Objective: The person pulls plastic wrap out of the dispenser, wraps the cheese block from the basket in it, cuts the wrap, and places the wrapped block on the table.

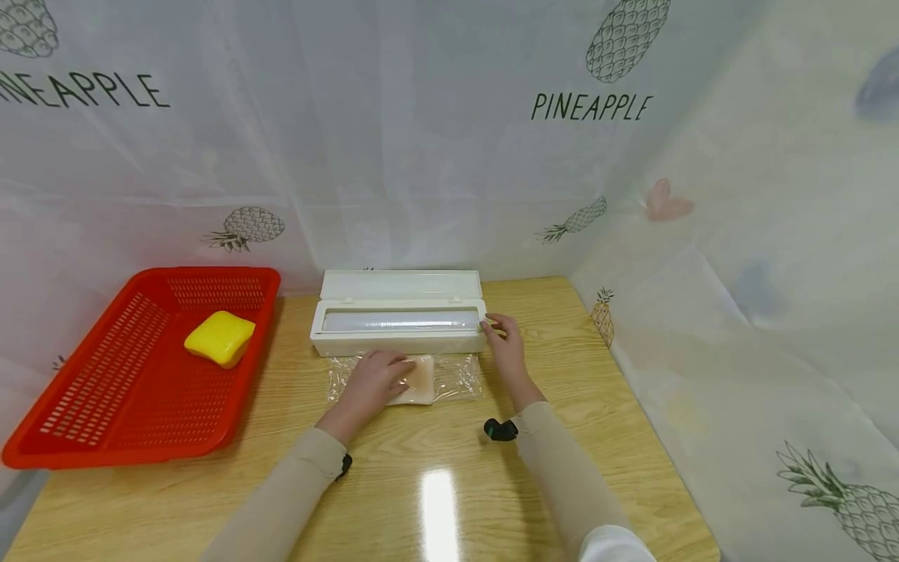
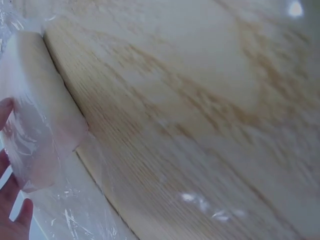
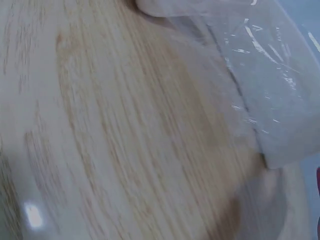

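Observation:
A white cling film dispenser (image 1: 397, 342) stands with its lid raised at the back of the table, a roll of cling film (image 1: 400, 321) inside. In front of it a strip of clear film (image 1: 460, 378) lies over a soft, cream-coloured block (image 1: 421, 381). My left hand (image 1: 372, 382) rests on the block's left part with fingers spread; the left wrist view shows the block (image 2: 47, 95) under wrinkled film. My right hand (image 1: 507, 347) touches the dispenser's right end with thumb and fingertips; I cannot tell whether they pinch anything there.
A red plastic basket (image 1: 239, 414) stands on the left, holding a yellow block (image 1: 221, 337). A patterned curtain (image 1: 435, 156) hangs behind and to the right. Wooden tabletop (image 1: 393, 484) lies in front of the hands.

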`<state>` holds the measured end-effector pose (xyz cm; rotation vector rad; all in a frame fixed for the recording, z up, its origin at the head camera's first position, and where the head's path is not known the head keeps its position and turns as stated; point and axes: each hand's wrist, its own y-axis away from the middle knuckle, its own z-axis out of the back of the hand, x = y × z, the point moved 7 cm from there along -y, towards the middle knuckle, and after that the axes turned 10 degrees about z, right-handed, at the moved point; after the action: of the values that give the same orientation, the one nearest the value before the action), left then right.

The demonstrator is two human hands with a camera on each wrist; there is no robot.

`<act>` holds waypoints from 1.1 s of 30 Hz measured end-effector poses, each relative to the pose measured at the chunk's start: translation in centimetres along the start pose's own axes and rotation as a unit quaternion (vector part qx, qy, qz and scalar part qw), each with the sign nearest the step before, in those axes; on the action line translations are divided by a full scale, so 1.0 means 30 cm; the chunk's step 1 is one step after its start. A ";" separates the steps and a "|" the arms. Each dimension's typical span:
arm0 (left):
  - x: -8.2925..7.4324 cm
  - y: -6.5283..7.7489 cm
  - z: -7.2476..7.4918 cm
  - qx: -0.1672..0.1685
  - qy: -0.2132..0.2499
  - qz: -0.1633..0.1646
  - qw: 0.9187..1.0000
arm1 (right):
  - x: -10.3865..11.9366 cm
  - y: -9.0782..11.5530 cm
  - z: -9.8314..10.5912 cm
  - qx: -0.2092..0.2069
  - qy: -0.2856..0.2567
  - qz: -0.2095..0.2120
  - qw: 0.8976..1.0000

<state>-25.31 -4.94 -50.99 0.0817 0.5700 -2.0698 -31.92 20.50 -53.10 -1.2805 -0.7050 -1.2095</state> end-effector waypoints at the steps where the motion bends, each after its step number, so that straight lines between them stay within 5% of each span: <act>1: -0.002 0.003 0.002 -0.002 0.002 0.000 1.000 | 0.012 0.001 0.003 0.009 0.000 0.005 1.000; 6: -0.011 0.014 0.013 -0.008 0.014 0.000 1.000 | 0.075 0.007 0.004 0.090 0.034 0.056 0.994; 13: -0.018 0.027 0.025 -0.016 0.024 -0.005 1.000 | 0.108 0.044 -0.046 0.242 0.095 0.137 0.956; 16: -0.019 0.031 0.025 -0.016 0.021 -0.008 1.000 | 0.122 0.056 -0.048 0.246 0.116 0.186 0.944; 19: -0.017 0.034 0.023 -0.017 0.023 -0.008 1.000 | 0.133 0.067 -0.043 0.235 0.111 0.207 0.943; 24: -0.006 0.039 0.021 -0.026 0.037 -0.003 0.999 | 0.101 0.090 -0.031 0.246 0.109 0.167 0.949; 29: 0.004 0.048 0.018 -0.038 0.041 -0.010 0.998 | 0.066 0.112 -0.008 0.259 0.136 0.173 0.940; 33: -0.005 0.051 0.023 -0.038 0.042 -0.014 0.998 | 0.068 0.112 0.019 0.242 0.145 0.144 0.949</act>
<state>-23.86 -5.79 -50.90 0.1178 0.7051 -2.0779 -28.07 20.02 -52.19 -0.7443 -0.5315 -0.8871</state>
